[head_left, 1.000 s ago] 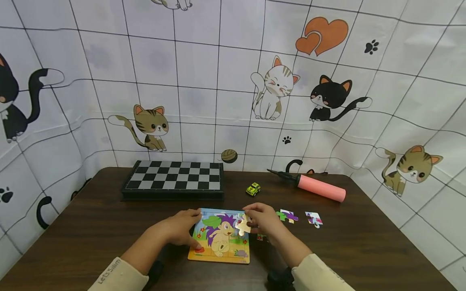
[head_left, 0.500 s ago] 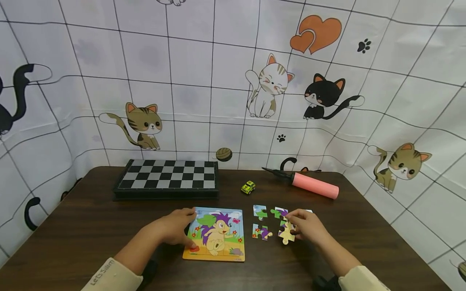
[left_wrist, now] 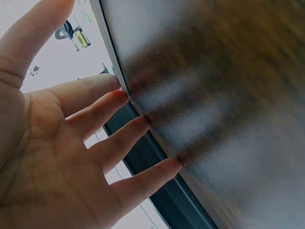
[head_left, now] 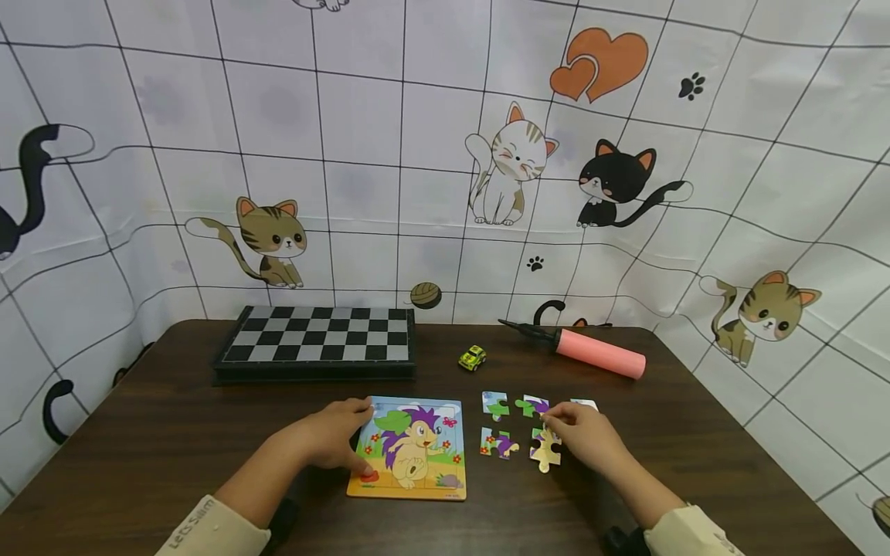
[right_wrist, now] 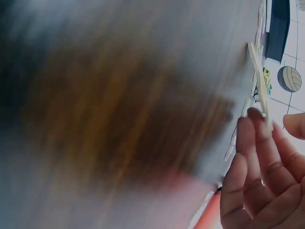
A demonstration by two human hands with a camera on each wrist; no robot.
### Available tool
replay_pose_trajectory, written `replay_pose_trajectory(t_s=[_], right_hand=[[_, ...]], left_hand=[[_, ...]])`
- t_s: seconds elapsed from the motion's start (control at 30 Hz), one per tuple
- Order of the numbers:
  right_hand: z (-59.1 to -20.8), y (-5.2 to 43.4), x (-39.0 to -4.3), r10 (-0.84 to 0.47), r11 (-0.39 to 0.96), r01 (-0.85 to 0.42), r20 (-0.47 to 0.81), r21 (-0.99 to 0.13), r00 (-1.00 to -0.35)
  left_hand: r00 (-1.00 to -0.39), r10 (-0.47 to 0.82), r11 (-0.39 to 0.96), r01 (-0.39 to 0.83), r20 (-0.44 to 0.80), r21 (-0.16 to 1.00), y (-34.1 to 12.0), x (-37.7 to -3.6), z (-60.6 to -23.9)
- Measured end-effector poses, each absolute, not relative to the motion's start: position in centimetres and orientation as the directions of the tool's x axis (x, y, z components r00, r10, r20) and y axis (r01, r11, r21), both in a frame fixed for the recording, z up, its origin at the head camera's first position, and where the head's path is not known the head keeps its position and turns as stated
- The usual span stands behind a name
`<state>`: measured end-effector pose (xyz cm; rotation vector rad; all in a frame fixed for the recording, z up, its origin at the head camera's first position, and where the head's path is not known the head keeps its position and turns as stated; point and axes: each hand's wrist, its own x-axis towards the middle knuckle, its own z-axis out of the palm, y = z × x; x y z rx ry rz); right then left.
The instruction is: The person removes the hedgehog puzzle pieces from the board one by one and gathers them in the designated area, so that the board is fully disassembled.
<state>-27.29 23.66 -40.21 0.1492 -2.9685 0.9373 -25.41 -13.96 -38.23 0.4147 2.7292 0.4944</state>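
The dark wooden table (head_left: 174, 455) carries everything; at its far side lies a folded chessboard (head_left: 316, 346), with a pink hand pump (head_left: 598, 354) and a small yellow toy car (head_left: 472, 358) to its right; nearer the person sits the puzzle board (head_left: 410, 448), a flat printed tray with a hedgehog picture, and the left hand (head_left: 334, 436) rests on its left edge with fingers spread and fairly straight, pressing rather than gripping, which the left wrist view bears out; just right of the board lie loose puzzle pieces (head_left: 497, 443), set close to one another but apart from the tray; the right hand (head_left: 582, 434) sits among them, its fingertips on the pale, yellowish piece (head_left: 545, 455) lying flat on the table, though whether it pinches that piece or only touches it I cannot tell, since the right wrist view is blurred; the piece looks thin, stiff and very light, likely card or thin wood, with a smooth printed face that may slide on the tabletop; it should not bend or break easily, but lying flat it gives little edge to catch, so the best hold is probably a fingertip pinch across two opposite edges, or at a protruding tab
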Motion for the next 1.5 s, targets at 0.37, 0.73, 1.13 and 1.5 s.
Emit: replay_pose_trajectory(t_s=[0.37,0.73,1.13,1.5], right_hand=[[-39.5,23.3,-27.3,-0.082,0.892,-0.098,0.056,-0.442,-0.995],[-39.7,18.0,-28.0,-0.430,0.804,-0.432,0.102,-0.409,-0.897],[-40.1,12.1,-28.5,-0.616,0.756,-0.564,-0.071,-0.331,-0.785],[-40.0,11.4,-28.9,-0.596,0.767,-0.519,-0.120,-0.378,-0.794]], left_hand=[[-0.902,0.330,0.897,0.209,-0.278,0.389,-13.9,-25.5,-38.2],[-0.898,0.337,0.899,0.217,-0.284,0.381,-14.2,-25.5,-38.3],[-0.904,0.322,0.911,0.214,-0.282,0.353,-13.7,-25.4,-38.4],[-0.907,0.316,0.914,0.212,-0.278,0.345,-13.7,-25.3,-38.2]])
